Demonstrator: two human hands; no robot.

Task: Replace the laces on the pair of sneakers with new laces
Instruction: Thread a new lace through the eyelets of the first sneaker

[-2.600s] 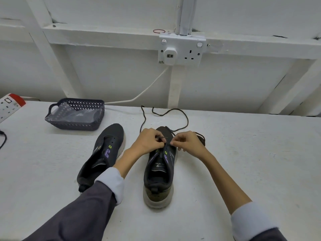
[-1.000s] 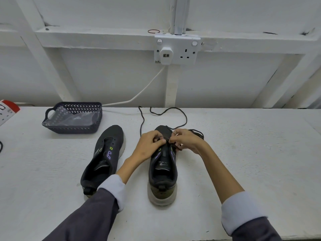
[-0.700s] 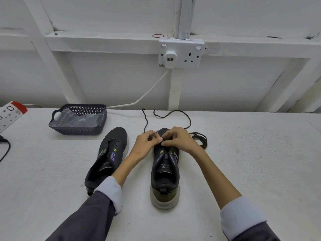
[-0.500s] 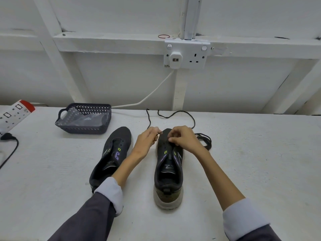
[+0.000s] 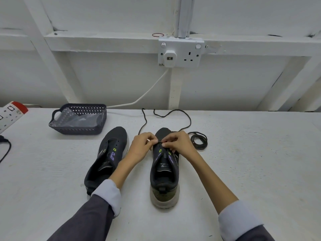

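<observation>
Black lace (image 5: 190, 121) trails toward the far edge of the table (image 5: 260, 162). The left hand (image 5: 140, 146) and right hand (image 5: 177, 143) pinch it with curled fingers (image 5: 151, 136) over the central sneaker (image 5: 165, 171). A second sneaker (image 5: 107, 157) lies just left, a coiled lace (image 5: 199, 140) just right, with wide table surface beyond.

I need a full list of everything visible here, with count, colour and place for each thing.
sneaker without lace: 1, black, table centre-left
sneaker under the hands: 1, black, table centre
loose lace: 1, black, from that sneaker's toe toward the wall
coiled lace: 1, black, right of the toe
basket: 1, dark grey, back left, clear plastic inside
wall socket: 1, white, on the wall, one plug in
power strip: 1, white and red, left edge
rubber band: 1, red, ledge beside the socket
table: 1, white
left hand, right hand: 2, both pinching the loose lace at the front eyelets
</observation>
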